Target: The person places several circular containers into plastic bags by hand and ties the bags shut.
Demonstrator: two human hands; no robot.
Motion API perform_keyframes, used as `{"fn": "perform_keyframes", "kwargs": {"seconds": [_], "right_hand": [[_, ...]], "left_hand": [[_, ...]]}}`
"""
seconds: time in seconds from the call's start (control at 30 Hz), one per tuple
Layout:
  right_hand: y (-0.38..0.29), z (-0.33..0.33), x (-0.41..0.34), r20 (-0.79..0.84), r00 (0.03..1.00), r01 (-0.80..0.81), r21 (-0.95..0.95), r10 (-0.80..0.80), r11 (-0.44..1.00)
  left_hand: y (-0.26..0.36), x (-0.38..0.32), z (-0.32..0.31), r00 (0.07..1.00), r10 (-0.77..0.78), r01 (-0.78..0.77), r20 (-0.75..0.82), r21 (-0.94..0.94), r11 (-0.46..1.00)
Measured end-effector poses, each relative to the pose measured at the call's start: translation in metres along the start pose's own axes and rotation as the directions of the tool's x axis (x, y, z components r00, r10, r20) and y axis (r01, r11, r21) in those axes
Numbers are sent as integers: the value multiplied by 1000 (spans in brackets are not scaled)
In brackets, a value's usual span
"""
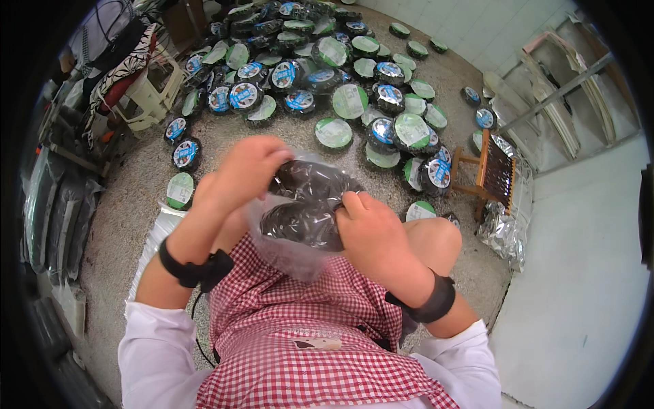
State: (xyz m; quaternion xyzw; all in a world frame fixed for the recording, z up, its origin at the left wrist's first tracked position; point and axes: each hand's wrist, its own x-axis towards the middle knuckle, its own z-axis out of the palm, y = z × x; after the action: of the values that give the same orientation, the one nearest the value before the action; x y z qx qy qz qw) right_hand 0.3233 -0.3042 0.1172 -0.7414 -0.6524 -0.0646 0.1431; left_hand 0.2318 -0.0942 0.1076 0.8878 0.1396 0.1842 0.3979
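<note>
Over my lap is a clear plastic bag (288, 258) with two dark, round, shiny bundles (309, 225) inside; what they are made of I cannot tell. My left hand (253, 166), slightly blurred, pinches the bag's far left edge between thumb and fingers. At the bag's right side, my right hand (370, 225) is curled tight on the gathered film. Both wrists wear black straps. Beneath the bag lies a red-and-white checked apron (306, 378) over my knees.
Ahead on the speckled floor spreads a heap of round, film-wrapped black packs (245, 97) with blue or green labels. A small wooden stool (483, 168) stands right, beside crumpled silvery film (503, 240). Left are a cream plastic stool (150, 94) and stacked wrapped bundles (64, 220).
</note>
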Motion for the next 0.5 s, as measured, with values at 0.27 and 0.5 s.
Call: {"fn": "perform_keyframes", "kwargs": {"seconds": [0.27,0.5], "right_hand": [[72,63,-16,58,958,-266,540,281,799],[97,116,-42,-68,757,-584,375,650,720]], "left_hand": [[99,1,76,974,155,-115,168,-225,968],[29,-21,51,972,-198,234,126,-572,786]]}}
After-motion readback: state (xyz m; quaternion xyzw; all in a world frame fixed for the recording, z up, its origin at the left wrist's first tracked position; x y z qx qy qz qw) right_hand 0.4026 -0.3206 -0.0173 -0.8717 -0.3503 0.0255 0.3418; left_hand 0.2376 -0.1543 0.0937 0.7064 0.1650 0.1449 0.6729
